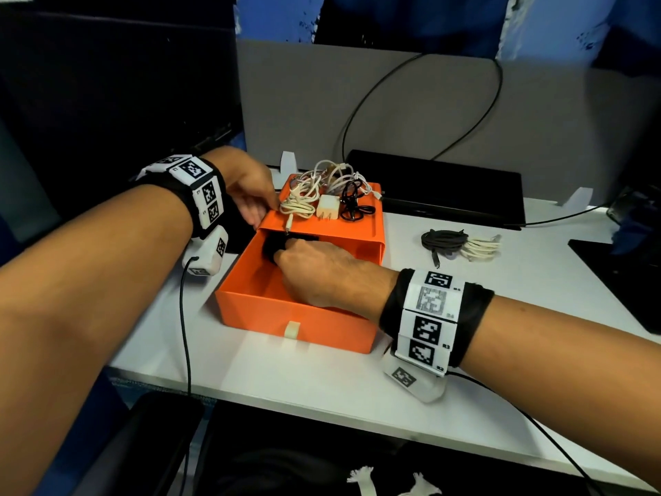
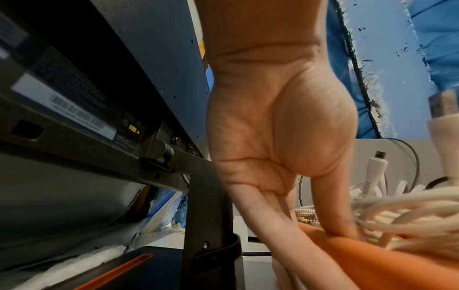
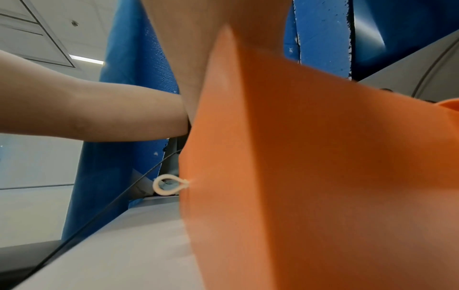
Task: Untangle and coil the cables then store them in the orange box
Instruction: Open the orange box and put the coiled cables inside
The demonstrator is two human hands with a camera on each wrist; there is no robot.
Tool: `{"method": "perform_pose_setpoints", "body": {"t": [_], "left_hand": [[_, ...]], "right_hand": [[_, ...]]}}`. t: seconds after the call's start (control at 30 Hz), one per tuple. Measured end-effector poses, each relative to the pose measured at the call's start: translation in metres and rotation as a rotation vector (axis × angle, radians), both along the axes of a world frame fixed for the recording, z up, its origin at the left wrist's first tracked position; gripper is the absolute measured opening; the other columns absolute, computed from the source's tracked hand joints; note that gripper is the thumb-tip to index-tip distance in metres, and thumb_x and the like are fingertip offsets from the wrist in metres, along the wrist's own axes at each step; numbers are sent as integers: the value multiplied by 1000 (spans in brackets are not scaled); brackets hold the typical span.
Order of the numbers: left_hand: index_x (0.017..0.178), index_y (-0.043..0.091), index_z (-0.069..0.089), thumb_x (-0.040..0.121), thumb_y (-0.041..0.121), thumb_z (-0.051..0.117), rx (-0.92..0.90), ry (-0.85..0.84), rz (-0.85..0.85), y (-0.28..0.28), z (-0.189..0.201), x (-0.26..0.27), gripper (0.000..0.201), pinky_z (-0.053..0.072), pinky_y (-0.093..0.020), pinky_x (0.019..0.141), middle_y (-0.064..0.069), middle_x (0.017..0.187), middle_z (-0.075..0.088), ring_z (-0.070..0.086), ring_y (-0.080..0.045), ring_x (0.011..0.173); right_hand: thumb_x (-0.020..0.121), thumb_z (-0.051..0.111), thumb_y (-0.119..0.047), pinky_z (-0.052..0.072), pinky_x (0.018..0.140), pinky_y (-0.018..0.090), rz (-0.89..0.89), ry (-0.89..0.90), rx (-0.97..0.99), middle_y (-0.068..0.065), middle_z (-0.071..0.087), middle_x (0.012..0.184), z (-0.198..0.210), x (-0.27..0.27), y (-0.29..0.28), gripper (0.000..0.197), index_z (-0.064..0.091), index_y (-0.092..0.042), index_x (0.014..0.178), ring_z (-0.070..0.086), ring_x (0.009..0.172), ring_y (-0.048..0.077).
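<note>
Orange box (image 1: 300, 327) open on the table (image 1: 322, 384): my right hand (image 1: 318, 270) tucks a black coil (image 1: 282, 245) into its drawer, its grip hidden from me, while my left hand (image 1: 250, 195), fingers straight, steadies the sleeve. Next, I judge, the tangled cables (image 1: 322, 195) on top need coiling; two coiled cables (image 1: 461, 245) wait on the table.

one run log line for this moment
right hand: pushing black coil into orange box drawer | left hand: steadying orange sleeve | tangled white cables: on sleeve

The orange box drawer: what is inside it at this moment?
Inside the drawer the right hand holds a black item at the back. The hand covers most of it, and the sleeve hides the rear part.
</note>
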State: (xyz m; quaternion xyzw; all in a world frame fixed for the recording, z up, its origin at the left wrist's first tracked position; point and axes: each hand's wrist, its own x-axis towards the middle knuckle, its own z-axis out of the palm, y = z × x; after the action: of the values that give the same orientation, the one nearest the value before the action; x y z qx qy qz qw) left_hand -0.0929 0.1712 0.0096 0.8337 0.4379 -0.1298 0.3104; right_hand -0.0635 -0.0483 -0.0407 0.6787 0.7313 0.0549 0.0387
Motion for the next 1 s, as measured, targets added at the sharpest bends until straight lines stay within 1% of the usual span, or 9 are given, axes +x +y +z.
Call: {"method": "perform_pose_setpoints", "body": {"t": [0.1, 0.17, 0.23, 0.37, 0.5, 0.67, 0.73, 0.87, 1.0], "left_hand": [[105, -10, 66, 104, 17, 57, 1, 2, 1, 1, 0, 0, 29, 60, -28, 50, -21, 78, 75, 75, -25, 60], [103, -10, 66, 104, 17, 56, 4, -6, 0, 0, 0, 0, 28, 60, -28, 49, -21, 76, 75, 75, -24, 59], [101, -10, 66, 104, 16, 57, 7, -13, -4, 1, 0, -1, 28, 60, -28, 49, -20, 74, 75, 74, -24, 58], [99, -12, 67, 102, 15, 58, 10, -19, -7, 2, -2, -2, 29, 61, -29, 50, -22, 75, 74, 74, -24, 57], [95, -8, 67, 104, 16, 56, 0, -17, -16, 2, -1, -1, 28, 61, -29, 50, -20, 77, 75, 75, -24, 59], [97, -7, 68, 103, 21, 60, -18, -6, -22, 1, -1, -1, 30, 61, -29, 51, -20, 77, 75, 75, -24, 60], [99, -7, 68, 101, 23, 62, -25, -10, -21, 2, -1, -1, 31, 60, -29, 51, -20, 78, 75, 75, -23, 60], [99, -8, 68, 101, 22, 63, -19, -16, -21, 2, -1, -2, 31, 61, -29, 52, -21, 80, 75, 75, -24, 61], [100, -7, 68, 100, 22, 64, -22, -20, -15, 2, -1, -2, 29, 61, -29, 51, -20, 78, 75, 75, -24, 61]], "right_hand": [[101, 52, -16, 53, 71, 36, 5, 14, -19, 11, 67, 117, 3, 2, 0, 26, 66, -8, 121, 68, 101, 31], [101, 51, -22, 47, 67, 35, -23, 16, 14, 11, 68, 114, 14, 3, -1, 25, 67, -10, 117, 68, 100, 33], [101, 50, -26, 41, 69, 35, -93, 12, 129, 14, 69, 115, 30, 8, 1, 28, 67, -11, 118, 67, 103, 36], [101, 53, -19, 39, 70, 38, -243, -3, 341, 13, 65, 123, 54, 30, 11, 30, 59, -10, 129, 67, 108, 37], [100, 60, -29, 41, 74, 36, -242, 41, 163, 9, 60, 130, 50, 52, 28, 35, 62, -19, 132, 64, 113, 33], [100, 58, -28, 44, 72, 35, -212, 127, 170, 7, 68, 111, 52, 62, 25, 18, 71, -21, 111, 66, 102, 30], [101, 58, -25, 43, 71, 34, -212, 172, 211, 8, 66, 108, 59, 63, 15, 18, 72, -18, 108, 65, 98, 31], [100, 59, -32, 55, 78, 42, -150, 267, 292, 3, 67, 105, 72, 58, -18, 18, 73, -25, 110, 65, 94, 28], [100, 57, -34, 46, 68, 35, -95, 133, 217, 2, 64, 91, 67, 44, -56, 16, 67, -21, 97, 64, 87, 29]]}}
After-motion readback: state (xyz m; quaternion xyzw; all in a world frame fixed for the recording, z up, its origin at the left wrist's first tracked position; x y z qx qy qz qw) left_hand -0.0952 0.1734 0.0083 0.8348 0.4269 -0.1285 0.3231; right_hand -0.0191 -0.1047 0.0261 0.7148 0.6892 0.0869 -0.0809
